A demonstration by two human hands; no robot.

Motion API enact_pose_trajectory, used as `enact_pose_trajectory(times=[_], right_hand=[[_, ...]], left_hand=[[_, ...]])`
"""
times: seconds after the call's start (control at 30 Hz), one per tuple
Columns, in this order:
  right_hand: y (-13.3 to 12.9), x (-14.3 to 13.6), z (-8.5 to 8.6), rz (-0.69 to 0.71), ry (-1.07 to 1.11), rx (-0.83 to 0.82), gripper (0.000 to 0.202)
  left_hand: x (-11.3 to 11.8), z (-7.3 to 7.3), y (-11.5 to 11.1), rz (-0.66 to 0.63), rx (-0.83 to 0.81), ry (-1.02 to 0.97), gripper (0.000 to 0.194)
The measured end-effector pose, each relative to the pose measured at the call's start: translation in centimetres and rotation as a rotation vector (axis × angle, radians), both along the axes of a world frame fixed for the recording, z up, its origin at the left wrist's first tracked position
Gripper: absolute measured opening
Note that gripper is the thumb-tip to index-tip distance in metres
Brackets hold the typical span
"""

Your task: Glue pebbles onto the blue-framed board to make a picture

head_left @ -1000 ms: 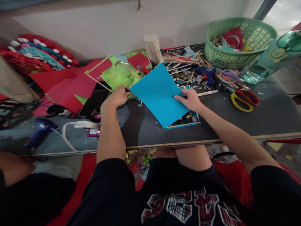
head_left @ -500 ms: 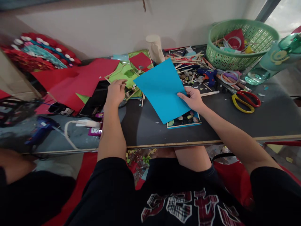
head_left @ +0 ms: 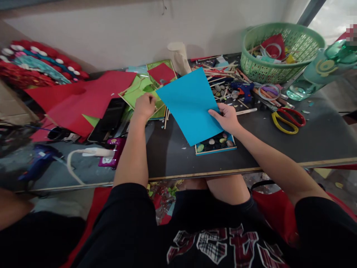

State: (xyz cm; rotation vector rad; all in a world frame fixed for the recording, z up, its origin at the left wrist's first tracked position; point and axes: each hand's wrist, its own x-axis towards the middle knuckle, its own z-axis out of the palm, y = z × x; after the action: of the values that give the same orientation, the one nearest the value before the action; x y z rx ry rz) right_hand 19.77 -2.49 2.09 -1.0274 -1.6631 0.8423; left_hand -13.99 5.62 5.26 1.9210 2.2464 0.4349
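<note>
My right hand (head_left: 226, 117) pinches the right edge of a blue sheet (head_left: 192, 106), thumb on top. The sheet is tilted above the dark table and partly covers a small blue-backed frame of stones (head_left: 214, 144). Over the green framed piece (head_left: 129, 96) on the left is my left hand (head_left: 145, 107), its fingers curled together; whether something small is between them I cannot make out. Thin sticks (head_left: 166, 118) lie between that hand and the sheet.
Red-and-yellow scissors (head_left: 288, 120), a blue glue gun (head_left: 244, 91), a green basket (head_left: 281, 69) and a bottle (head_left: 309, 80) are on the right. Red paper (head_left: 92, 91), a phone (head_left: 111, 115), a purple power strip (head_left: 115, 152) and another glue gun (head_left: 41, 160) lie left. A person sits at far left.
My left hand has moved right, further over the green piece, and its fingers have curled in. My right hand still holds the blue sheet. The view has shifted slightly.
</note>
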Motion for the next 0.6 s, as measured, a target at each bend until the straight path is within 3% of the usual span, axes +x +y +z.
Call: enact_pose_trajectory(times=[0.13, 0.27, 0.43, 0.6], right_hand=[[-0.2, -0.1, 0.3, 0.009, -0.021, 0.008, 0.058], [-0.3, -0.1, 0.2, 0.033, -0.042, 0.002, 0.056], [-0.3, 0.0, 0.0, 0.056, -0.074, -0.019, 0.054], [-0.3, -0.1, 0.1, 0.028, -0.113, -0.052, 0.047]], left_hand=[[-1.8, 0.2, -0.4, 0.154, 0.164, -0.19, 0.03], [-2.9, 0.9, -1.6, 0.055, -0.038, -0.147, 0.033], [-2.0, 1.7, -2.7, -0.124, -0.189, 0.01, 0.034], [-2.2, 1.6, -2.7, -0.159, -0.247, 0.068, 0.032]])
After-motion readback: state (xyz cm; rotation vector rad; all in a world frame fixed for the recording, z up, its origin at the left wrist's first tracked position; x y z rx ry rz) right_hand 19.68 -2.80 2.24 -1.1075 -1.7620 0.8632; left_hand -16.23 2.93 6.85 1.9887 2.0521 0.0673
